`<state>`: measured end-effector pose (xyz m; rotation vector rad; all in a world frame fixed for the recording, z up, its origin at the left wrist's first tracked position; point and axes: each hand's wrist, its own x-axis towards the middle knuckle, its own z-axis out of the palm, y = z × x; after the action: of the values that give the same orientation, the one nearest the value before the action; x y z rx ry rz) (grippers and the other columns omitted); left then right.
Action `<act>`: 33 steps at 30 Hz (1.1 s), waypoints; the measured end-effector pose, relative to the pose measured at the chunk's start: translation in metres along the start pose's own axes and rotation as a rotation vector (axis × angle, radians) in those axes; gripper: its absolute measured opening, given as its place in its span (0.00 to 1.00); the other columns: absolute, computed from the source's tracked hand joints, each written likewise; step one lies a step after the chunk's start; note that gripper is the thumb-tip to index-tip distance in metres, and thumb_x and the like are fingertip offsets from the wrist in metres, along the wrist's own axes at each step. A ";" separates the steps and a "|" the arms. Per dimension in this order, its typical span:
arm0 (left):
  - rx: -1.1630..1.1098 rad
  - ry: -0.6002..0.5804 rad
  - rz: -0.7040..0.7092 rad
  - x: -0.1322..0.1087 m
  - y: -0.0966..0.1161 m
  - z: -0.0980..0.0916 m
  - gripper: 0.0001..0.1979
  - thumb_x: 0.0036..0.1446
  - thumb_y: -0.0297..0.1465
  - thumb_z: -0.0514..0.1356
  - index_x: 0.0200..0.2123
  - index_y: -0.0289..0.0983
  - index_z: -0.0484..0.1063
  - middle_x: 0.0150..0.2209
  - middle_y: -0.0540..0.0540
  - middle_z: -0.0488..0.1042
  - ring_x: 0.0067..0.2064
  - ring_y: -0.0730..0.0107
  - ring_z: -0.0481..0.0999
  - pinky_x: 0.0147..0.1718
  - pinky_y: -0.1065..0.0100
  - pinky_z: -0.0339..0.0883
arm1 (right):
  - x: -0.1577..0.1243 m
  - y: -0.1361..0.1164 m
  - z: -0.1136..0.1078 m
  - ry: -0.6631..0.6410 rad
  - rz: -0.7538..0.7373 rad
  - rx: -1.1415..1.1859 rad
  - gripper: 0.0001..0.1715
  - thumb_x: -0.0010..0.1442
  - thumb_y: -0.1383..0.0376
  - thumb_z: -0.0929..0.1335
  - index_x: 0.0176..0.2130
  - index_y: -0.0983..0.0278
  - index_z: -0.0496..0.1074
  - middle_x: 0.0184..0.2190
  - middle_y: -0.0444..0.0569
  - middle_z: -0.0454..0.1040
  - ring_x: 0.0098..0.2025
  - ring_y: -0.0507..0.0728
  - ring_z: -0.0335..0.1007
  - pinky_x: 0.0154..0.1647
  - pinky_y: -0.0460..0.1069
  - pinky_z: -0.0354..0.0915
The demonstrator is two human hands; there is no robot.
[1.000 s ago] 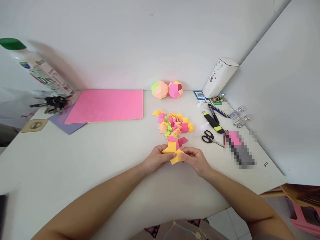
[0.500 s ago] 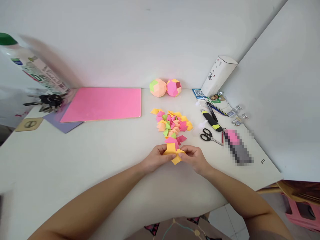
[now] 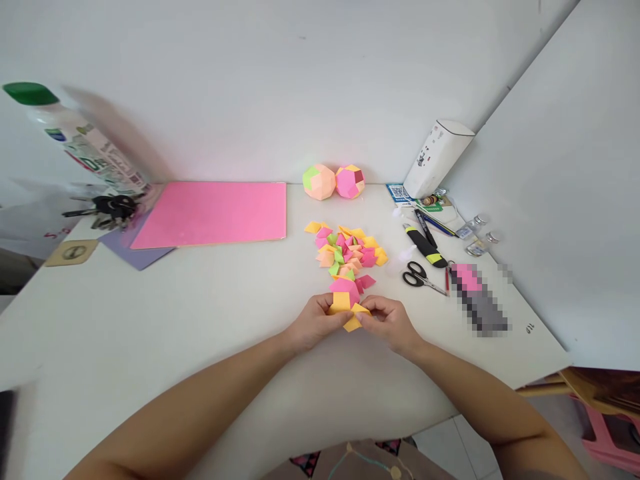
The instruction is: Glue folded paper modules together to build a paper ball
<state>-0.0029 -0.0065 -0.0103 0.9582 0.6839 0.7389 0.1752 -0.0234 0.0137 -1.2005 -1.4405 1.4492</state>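
Note:
Between my two hands is a partly joined piece of folded paper (image 3: 342,302), yellow toward me with pink facets on its far side. My left hand (image 3: 316,323) pinches its left edge, thumb on top. From the right, my right hand (image 3: 391,325) grips a yellow corner between thumb and fingers; the undersides of the fingers are hidden. Just beyond lies a heap of small folded paper units (image 3: 345,252) in pink, green, yellow and peach. Against the wall rest two faceted paper balls, one peach and green (image 3: 319,182), the other mostly pink (image 3: 349,182).
Right of the heap lie black-handled scissors (image 3: 416,274), a black and yellow cutter (image 3: 425,247) and small glass bottles (image 3: 481,243). A white box-like cylinder (image 3: 439,159) leans by the wall. At left are a pink sheet (image 3: 215,213), keys (image 3: 115,208) and a green-capped bottle (image 3: 95,143).
The whole view has shifted slightly, with things appearing a little lower and farther right. Both hands keep their hold on the folded paper piece, with barely any finger movement.

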 end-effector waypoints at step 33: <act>-0.036 -0.012 0.023 -0.001 0.006 0.004 0.14 0.48 0.37 0.64 0.38 0.36 0.76 0.37 0.44 0.76 0.41 0.62 0.74 0.43 0.62 0.64 | 0.006 -0.001 -0.011 -0.040 -0.064 -0.003 0.10 0.54 0.58 0.69 0.31 0.63 0.70 0.36 0.48 0.68 0.39 0.55 0.64 0.40 0.50 0.64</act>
<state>-0.0021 -0.0069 -0.0028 0.9382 0.6484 0.7632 0.1838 -0.0141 0.0150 -1.1237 -1.4952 1.4352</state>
